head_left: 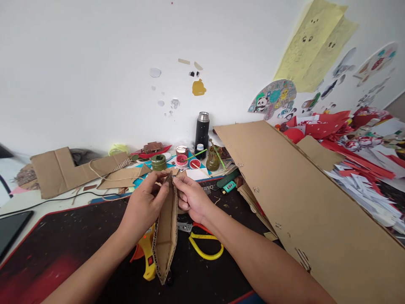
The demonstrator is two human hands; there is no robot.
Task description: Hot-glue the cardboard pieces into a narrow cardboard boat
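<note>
A narrow cardboard boat shape (166, 236), pointed at its near end and with raised side walls, hangs between my hands above the dark mat. My left hand (147, 198) pinches its far end from the left, thumb against the wall. From the right, my right hand (192, 195) grips the same far tip with its fingers curled. Behind the cardboard lies a yellow glue gun (148, 257), partly hidden by it. Scissors with yellow and red handles (207, 249) rest on the mat just to the right, their blades partly covered.
A large cardboard sheet (303, 198) leans across the right side. Paint jars (158, 162), a brush jar (213, 161) and a black thermos (202, 131) stand along the back. Cut cardboard (53, 173) lies at the left. Red and white paper scraps (363, 169) pile up at the far right.
</note>
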